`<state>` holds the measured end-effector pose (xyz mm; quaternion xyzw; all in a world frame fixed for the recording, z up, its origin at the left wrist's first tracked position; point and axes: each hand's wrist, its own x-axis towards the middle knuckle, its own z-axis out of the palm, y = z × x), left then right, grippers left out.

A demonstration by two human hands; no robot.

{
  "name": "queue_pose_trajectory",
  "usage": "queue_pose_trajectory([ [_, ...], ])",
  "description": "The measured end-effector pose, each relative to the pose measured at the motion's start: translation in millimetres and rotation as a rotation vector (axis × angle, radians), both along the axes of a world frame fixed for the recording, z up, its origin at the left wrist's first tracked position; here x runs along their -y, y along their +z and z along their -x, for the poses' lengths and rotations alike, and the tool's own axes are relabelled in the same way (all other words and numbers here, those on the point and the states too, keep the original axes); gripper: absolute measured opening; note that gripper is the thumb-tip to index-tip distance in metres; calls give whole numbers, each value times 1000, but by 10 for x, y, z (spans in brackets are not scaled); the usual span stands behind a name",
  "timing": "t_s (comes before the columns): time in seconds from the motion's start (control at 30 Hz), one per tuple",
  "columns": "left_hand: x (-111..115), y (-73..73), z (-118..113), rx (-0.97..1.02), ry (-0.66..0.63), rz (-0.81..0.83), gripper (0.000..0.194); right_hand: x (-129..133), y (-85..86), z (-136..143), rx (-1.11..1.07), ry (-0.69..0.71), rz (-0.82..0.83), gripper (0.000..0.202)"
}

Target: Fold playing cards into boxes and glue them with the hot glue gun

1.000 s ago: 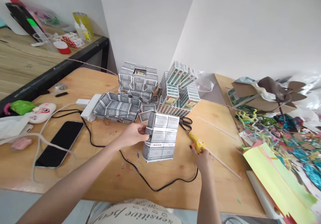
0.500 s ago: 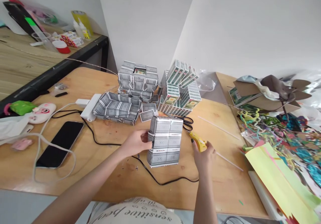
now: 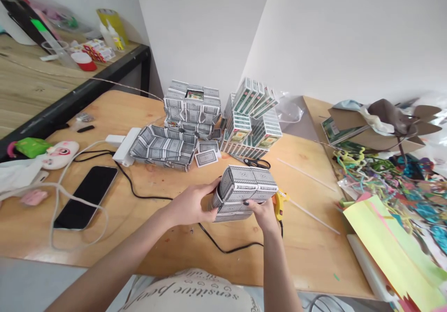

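Between my two hands is a box made of playing cards (image 3: pixel 246 188), tilted, its grey patterned card backs facing out. My left hand (image 3: pixel 195 203) grips its left end, thumb low and fingers behind. My right hand (image 3: pixel 263 213) holds its lower right side, with the thumb on the front face and the other fingers hidden. Just right of that hand a yellow glue gun (image 3: pixel 280 204) lies on the table, partly covered. Black scissors (image 3: pixel 256 163) lie behind the box. Beyond, to the left, are an open card tray (image 3: pixel 164 146) and a bigger card-covered box (image 3: pixel 192 105).
Stacked card packs (image 3: pixel 249 121) stand at the back. Loose cards (image 3: pixel 206 157) lie beside the tray. A black cable (image 3: pixel 223 250) crosses the table in front. A phone (image 3: pixel 85 198) and a white power strip (image 3: pixel 127 146) lie left; glue sticks (image 3: pixel 314 215) and coloured craft scraps (image 3: pixel 394 177) right.
My right hand has let go of the yellow glue gun, which now lies on the table, and has taken hold of the card box. The box has turned from upright to tilted and moved right.
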<state>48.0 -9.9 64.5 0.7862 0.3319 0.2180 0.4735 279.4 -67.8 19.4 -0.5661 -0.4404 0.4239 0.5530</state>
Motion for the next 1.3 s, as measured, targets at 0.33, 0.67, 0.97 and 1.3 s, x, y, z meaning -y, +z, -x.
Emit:
queue_pose_trajectory([
  [0.33,-36,56,-48,-32,-14,-30,64,33,-6,-43,-38,1,-2,48],
  [0.67,-35,19,-114,134,102,220,47,-54,109,-14,10,-21,99,48],
  [0.97,-163,-197,-113,158,225,518,36,96,-205,-530,764,-740,489,56],
  [1.3,-128,-288,-159,104,261,456,37,135,-430,-683,881,-727,572,68],
])
